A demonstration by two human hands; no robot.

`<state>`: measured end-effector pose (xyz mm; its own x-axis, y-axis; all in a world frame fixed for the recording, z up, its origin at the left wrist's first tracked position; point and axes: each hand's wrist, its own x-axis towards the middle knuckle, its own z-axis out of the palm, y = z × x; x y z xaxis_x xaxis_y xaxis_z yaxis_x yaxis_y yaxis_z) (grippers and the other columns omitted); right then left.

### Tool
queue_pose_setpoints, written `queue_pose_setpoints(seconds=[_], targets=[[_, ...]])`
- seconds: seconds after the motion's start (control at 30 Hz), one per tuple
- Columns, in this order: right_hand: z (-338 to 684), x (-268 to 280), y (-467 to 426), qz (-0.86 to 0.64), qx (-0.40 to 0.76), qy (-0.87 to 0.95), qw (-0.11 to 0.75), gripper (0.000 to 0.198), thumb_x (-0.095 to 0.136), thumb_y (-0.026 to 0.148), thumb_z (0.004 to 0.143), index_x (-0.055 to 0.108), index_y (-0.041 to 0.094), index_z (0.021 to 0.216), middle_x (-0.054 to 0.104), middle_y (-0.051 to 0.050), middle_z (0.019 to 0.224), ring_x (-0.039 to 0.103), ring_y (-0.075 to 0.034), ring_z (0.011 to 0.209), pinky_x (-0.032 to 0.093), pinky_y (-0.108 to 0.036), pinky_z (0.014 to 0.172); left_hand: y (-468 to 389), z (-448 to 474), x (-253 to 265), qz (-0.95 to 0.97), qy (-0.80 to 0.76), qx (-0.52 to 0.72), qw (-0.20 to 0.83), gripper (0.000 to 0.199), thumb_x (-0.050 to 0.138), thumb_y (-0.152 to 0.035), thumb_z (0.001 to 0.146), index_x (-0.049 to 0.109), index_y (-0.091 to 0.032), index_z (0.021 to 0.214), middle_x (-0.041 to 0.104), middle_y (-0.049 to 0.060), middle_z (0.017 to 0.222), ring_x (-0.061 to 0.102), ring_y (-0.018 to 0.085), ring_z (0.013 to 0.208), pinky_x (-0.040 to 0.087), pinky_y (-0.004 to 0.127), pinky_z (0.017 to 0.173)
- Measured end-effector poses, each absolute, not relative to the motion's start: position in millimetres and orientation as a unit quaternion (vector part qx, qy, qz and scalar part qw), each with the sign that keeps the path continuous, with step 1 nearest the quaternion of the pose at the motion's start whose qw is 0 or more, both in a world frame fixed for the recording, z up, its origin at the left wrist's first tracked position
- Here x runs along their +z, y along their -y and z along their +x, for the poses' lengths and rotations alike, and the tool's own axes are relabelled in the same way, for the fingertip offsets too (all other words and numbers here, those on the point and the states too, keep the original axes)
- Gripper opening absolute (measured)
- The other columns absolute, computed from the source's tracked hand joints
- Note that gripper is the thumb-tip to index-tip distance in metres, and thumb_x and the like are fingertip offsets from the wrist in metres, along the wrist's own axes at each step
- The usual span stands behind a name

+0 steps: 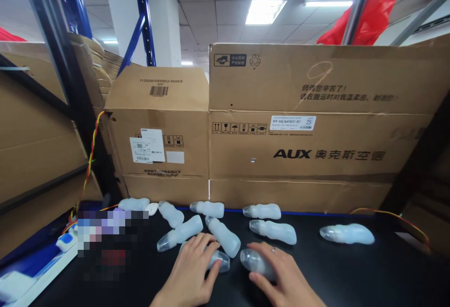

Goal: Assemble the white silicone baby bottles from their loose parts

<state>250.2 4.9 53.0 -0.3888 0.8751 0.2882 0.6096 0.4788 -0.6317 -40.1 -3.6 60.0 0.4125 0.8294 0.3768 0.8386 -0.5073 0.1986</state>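
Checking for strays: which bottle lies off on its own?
The far-right bottle, beyond the right hand, with a wide gap to its left; the other bottles lie closer together.

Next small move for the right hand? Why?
Probably ease the bottle at the right hand slightly rightward: its clear end looks very close to the neighbouring bottle, and the hand's thumb and fingers lie on opposite sides of it.

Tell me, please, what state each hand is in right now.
Left hand: curled over a frosted bottle; whether it grips cannot be told.
Right hand: closed around a second bottle.
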Motion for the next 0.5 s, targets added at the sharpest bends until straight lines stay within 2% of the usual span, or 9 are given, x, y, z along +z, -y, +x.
queue_pose_setpoints(seconds=[0.13, 0.2, 0.27, 0.3, 0.37, 0.43, 0.5], targets=[[230, 62, -6, -0.437, 0.185, 0.839, 0.268, 0.046, 0.067, 0.044, 0.092, 0.066, 0.031, 0.135, 0.07, -0.007, 0.136, 0.064, -0.032, 0.124, 0.045, -0.045, 0.112, -6, -24, 49, -0.865, 0.455, -0.206, 0.044, 0.046, 0.048, -0.032, 0.103, 0.053, -0.027, 0.148, 0.063, 0.007, 0.148, 0.06, 0.031, 0.135, 0.048, 0.05, 0.113], [226, 61, -14, -0.436, 0.147, 0.849, 0.26, 0.046, 0.066, 0.041, 0.092, 0.065, 0.028, 0.136, 0.069, -0.008, 0.138, 0.058, -0.034, 0.133, 0.034, -0.052, 0.121, -13, -18, 41, -0.867, 0.454, -0.197, 0.067, 0.05, 0.046, -0.032, 0.104, 0.046, -0.025, 0.154, 0.054, 0.009, 0.157, 0.053, 0.031, 0.142, 0.045, 0.052, 0.116], [225, 59, -21, -0.444, 0.112, 0.852, 0.254, 0.044, 0.065, 0.039, 0.093, 0.064, 0.027, 0.135, 0.069, -0.008, 0.138, 0.054, -0.035, 0.137, 0.022, -0.058, 0.125, -18, -15, 36, -0.86, 0.466, -0.19, 0.089, 0.052, 0.045, -0.031, 0.104, 0.044, -0.022, 0.155, 0.052, 0.011, 0.159, 0.051, 0.032, 0.144, 0.044, 0.053, 0.115], [225, 58, -23, -0.453, 0.1, 0.85, 0.252, 0.043, 0.063, 0.038, 0.094, 0.064, 0.026, 0.135, 0.069, -0.008, 0.137, 0.055, -0.035, 0.136, 0.023, -0.059, 0.124, -19, -14, 36, -0.854, 0.475, -0.189, 0.097, 0.052, 0.046, -0.03, 0.103, 0.045, -0.021, 0.155, 0.054, 0.012, 0.157, 0.053, 0.033, 0.142, 0.043, 0.053, 0.115], [226, 57, -25, -0.473, 0.082, 0.841, 0.248, 0.041, 0.059, 0.037, 0.097, 0.063, 0.025, 0.136, 0.07, -0.01, 0.134, 0.061, -0.034, 0.127, 0.036, -0.056, 0.116, -18, -14, 40, -0.841, 0.498, -0.186, 0.101, 0.052, 0.047, -0.03, 0.102, 0.047, -0.019, 0.154, 0.062, 0.014, 0.149, 0.059, 0.033, 0.133, 0.044, 0.053, 0.113], [228, 56, -23, -0.49, 0.071, 0.835, 0.241, 0.041, 0.055, 0.039, 0.099, 0.061, 0.025, 0.137, 0.071, -0.012, 0.131, 0.067, -0.032, 0.116, 0.048, -0.049, 0.102, -13, -16, 46, -0.827, 0.527, -0.173, 0.088, 0.048, 0.047, -0.03, 0.101, 0.054, -0.018, 0.148, 0.07, 0.014, 0.134, 0.065, 0.033, 0.118, 0.047, 0.052, 0.106], [232, 57, -20, -0.501, 0.055, 0.835, 0.223, 0.041, 0.053, 0.041, 0.1, 0.062, 0.025, 0.136, 0.072, -0.012, 0.125, 0.07, -0.031, 0.106, 0.052, -0.045, 0.094, -9, -20, 53, -0.818, 0.551, -0.151, 0.068, 0.042, 0.048, -0.03, 0.1, 0.063, -0.018, 0.137, 0.073, 0.014, 0.121, 0.068, 0.033, 0.107, 0.05, 0.051, 0.098]])
